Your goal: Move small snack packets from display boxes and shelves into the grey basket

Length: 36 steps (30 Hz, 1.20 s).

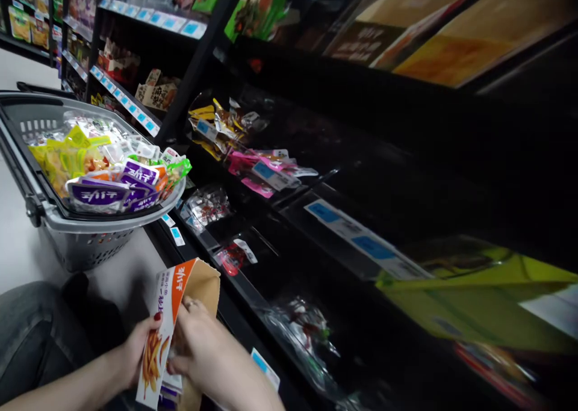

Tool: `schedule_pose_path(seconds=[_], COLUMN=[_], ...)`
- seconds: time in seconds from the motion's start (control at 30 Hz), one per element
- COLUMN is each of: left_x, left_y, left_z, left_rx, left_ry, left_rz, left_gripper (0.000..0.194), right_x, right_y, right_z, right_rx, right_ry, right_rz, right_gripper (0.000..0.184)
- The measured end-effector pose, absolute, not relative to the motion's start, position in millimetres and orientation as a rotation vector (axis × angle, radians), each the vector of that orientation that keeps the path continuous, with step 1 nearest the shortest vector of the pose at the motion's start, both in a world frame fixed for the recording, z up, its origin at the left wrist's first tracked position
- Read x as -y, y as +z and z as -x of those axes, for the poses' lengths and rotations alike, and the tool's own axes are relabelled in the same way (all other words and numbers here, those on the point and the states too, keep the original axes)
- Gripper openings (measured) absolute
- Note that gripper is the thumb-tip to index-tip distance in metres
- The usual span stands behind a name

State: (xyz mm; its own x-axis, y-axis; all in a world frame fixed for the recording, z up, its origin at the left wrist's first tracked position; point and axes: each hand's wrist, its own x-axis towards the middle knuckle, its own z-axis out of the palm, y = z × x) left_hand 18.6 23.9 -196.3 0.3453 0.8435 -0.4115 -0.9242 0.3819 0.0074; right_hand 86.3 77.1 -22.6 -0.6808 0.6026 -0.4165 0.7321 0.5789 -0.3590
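Note:
My left hand (138, 348) is closed round the left side of an open cardboard snack box (168, 315), white and orange with a picture of fries. My right hand (203, 345) is curled at the box's open top, its fingers reaching inside; what they hold is hidden. The box's brown inner flap (205, 284) stands up. A grey shopping basket (81, 230) sits on the floor to the left, heaped with small snack packets (108, 170), purple, yellow and green.
Dark store shelves (289, 260) run along the right, holding loose snack packets (262, 170) and blue price labels (361, 242). A yellow-green carton (487, 302) sits on a shelf at right. My knee in jeans (31, 327) is at lower left.

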Motion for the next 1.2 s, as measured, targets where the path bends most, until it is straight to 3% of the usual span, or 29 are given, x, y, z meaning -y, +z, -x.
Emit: schedule_pose_path(seconds=[0.07, 0.23, 0.33, 0.43, 0.5, 0.57, 0.67, 0.73, 0.87, 1.2], left_x=[-23.6, -22.4, -21.8, -21.6, -21.5, -21.4, -20.6, -19.8, -18.6, -20.0], left_y=[-194.7, -191.1, -194.6, -199.2, -200.3, -199.5, -197.0, -196.4, -196.4, -195.7], left_z=[-17.7, -12.2, -10.3, -8.4, -6.7, -5.0, -3.6, -3.5, -4.4, -3.1], left_rx=[-0.455, -0.477, -0.413, -0.441, -0.480, -0.482, -0.469, -0.487, -0.535, -0.538], left_ry=[1.166, 1.146, 1.163, 1.134, 1.112, 1.121, 1.142, 1.139, 1.138, 1.152], left_rz=[0.234, 0.182, 0.130, 0.169, 0.228, 0.266, 0.273, 0.260, 0.232, 0.243], left_gripper=[0.032, 0.036, 0.037, 0.034, 0.029, 0.025, 0.022, 0.023, 0.025, 0.026], right_x=[-73.3, -78.3, -77.8, -83.1, -93.7, -107.6, -124.0, -127.2, -118.0, -97.0], right_y=[-47.6, -72.5, -77.0, -79.9, -80.2, -79.5, -79.1, -80.4, -85.9, -76.9], right_z=[-86.6, -88.9, -98.8, -116.3, -131.7, -147.3, -162.3, -163.7, -151.4, -138.1], right_rx=[-2.568, -2.714, -2.778, -2.972, -2.989, -2.790, -2.258, -1.967, -1.594, -1.656], right_ry=[-0.771, -0.687, -0.532, -0.626, -0.954, -1.600, -2.690, -3.103, -3.369, -3.386], right_rz=[-1.025, -0.881, -1.000, -1.405, -1.845, -2.157, -1.992, -1.668, -1.290, -1.212], right_gripper=[0.044, 0.024, 0.025, 0.028, 0.021, 0.012, 0.010, 0.021, 0.045, 0.043])
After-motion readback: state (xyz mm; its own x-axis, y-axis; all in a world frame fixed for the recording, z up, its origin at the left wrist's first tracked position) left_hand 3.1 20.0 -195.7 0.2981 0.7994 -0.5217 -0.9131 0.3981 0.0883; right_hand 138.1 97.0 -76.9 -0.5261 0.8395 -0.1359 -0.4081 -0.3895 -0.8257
